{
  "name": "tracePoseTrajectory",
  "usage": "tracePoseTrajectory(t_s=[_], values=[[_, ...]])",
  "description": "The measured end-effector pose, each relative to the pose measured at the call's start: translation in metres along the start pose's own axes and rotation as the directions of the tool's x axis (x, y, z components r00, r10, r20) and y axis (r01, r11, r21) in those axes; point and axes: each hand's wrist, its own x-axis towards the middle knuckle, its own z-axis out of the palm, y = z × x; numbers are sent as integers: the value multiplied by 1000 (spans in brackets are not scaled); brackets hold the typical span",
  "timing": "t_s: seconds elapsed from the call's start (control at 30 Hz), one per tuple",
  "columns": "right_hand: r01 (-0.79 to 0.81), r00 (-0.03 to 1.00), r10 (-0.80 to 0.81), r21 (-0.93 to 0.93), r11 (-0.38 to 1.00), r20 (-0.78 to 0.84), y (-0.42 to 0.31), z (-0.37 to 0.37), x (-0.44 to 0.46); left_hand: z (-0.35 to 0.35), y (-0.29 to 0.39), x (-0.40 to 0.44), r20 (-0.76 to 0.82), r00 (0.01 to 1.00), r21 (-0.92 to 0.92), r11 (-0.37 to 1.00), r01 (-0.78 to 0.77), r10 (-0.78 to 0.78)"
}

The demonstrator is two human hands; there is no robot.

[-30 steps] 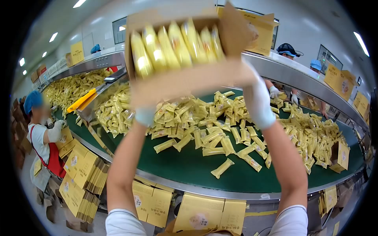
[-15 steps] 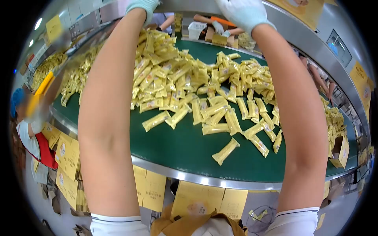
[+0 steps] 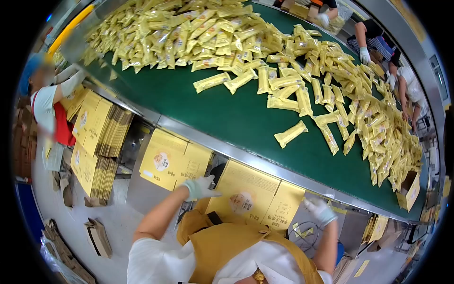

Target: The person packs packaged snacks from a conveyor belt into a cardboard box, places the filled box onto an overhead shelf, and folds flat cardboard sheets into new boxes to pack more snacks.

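Observation:
My left hand (image 3: pixel 201 187), in a pale glove, is open beside the left edge of a flat yellow carton (image 3: pixel 257 189). Its thumb and fingers are apart. At the carton's right edge is my right hand (image 3: pixel 321 211), also gloved, with fingers stretched toward the cardboard. Whether either hand touches the carton I cannot tell. The carton lies printed side up before my body, below the metal edge of the belt. To its left lies another flat yellow carton (image 3: pixel 165 161).
Yellow wrapped packets (image 3: pixel 213 35) heap on the green belt (image 3: pixel 208 113). An open box (image 3: pixel 407 191) stands at the belt's right end. Stacked flat cartons (image 3: pixel 101 128) sit left, near a co-worker in a red apron (image 3: pixel 62 120). Other gloved co-workers (image 3: pixel 364 54) work across the belt.
Both my hands have come back from beyond the belt and down to the sides of the flat carton. My view has tilted down and turned.

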Motion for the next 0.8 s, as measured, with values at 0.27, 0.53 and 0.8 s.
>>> tracePoseTrajectory(t_s=[0.27,0.53,0.8], values=[[275,889,138,750,601,-437,93,140,45,106,7,11,-356,915,-694,710,-123,-189],[670,692,-463,254,697,-553,-83,175,6,69,-87,-86,-812,463,-545,743,-387,-355],[654,755,-632,278,703,-177,-203,323,140,-53,-245,-167,-912,299,-383,845,-374,-281]])
